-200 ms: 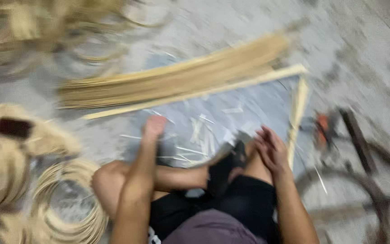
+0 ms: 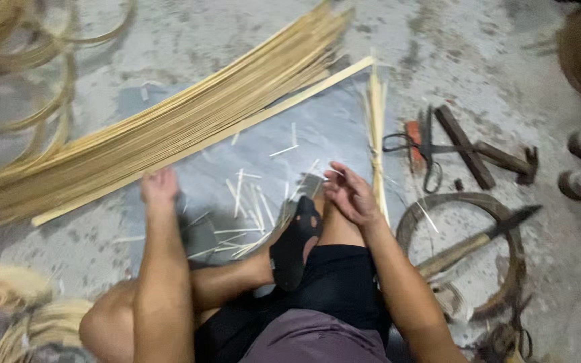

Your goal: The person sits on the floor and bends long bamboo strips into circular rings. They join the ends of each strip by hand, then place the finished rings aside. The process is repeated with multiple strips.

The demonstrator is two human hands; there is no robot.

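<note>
Reaching forward, my left hand lay at the near edge of the long bamboo strip bundle on the floor; I could not tell how its fingers were set. My right hand hovered empty, fingers loosely spread, beside an upright splint bunch.

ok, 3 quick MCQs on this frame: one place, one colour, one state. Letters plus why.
1. Where is the strip bundle?
A. on the floor ahead of the left hand
B. across the lap
C. leaning on a wall

2. What colour is the sheet under the offcuts?
A. red
B. grey-blue
C. green

3. What state is the right hand in?
A. fist round a knife
B. flat on the floor
C. open, fingers curled, empty

Answers: 1 A, the bundle lies just beyond the left hand. 2 B, the sheet looks grey-blue beside the pale strips. 3 C, nothing shows in its grip.
</note>
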